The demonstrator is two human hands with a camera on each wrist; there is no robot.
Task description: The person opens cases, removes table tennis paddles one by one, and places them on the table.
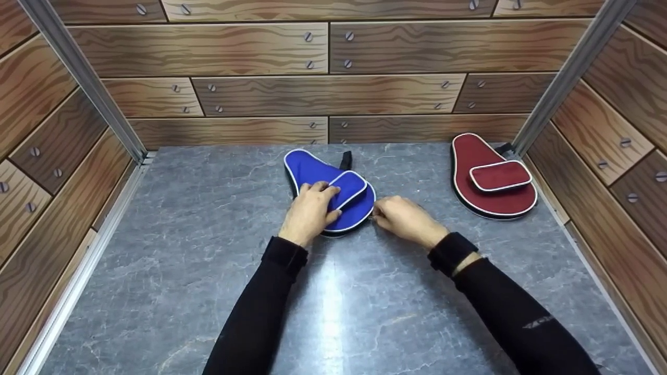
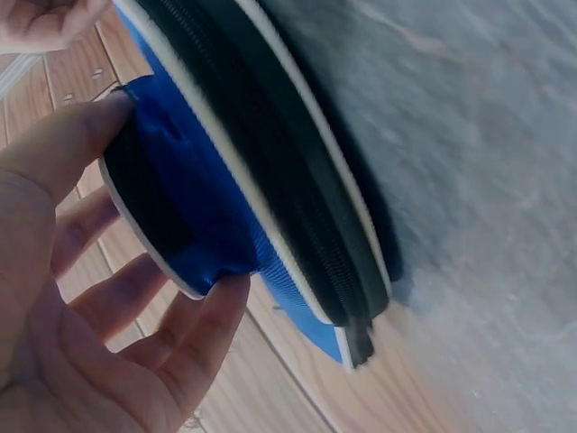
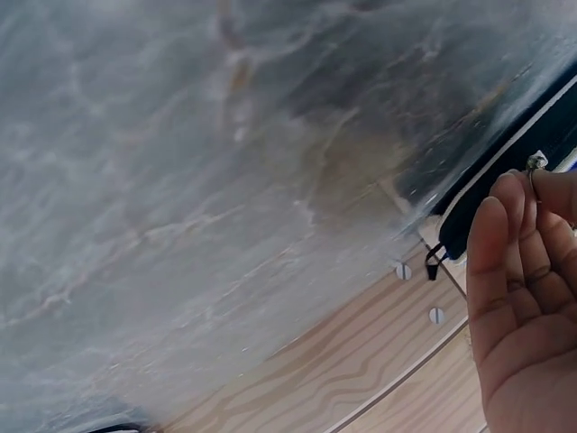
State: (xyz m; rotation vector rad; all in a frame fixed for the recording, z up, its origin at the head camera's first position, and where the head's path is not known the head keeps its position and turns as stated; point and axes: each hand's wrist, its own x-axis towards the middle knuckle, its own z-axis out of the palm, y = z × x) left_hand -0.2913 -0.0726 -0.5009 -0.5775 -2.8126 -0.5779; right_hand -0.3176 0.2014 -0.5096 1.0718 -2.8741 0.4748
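Observation:
A blue table tennis paddle case [image 1: 312,169] with white piping lies on the grey marbled table. Its raised front pocket [image 2: 153,180] sits between the thumb and fingers of my left hand [image 1: 308,211], which grips it from the near left side. At the case's lower right edge, my right hand [image 1: 404,219] pinches a small metal zipper pull [image 3: 537,161] between thumb and fingers. The dark zipper [image 2: 297,216] runs along the case's side and looks closed where it shows in the left wrist view. What the case holds inside is hidden.
A red paddle case [image 1: 469,177] of the same shape lies at the back right, near the corner post. Wood-patterned walls [image 1: 260,96] enclose the table [image 1: 172,291] at the back and both sides. A black strap [image 1: 346,160] sticks out behind the blue case.

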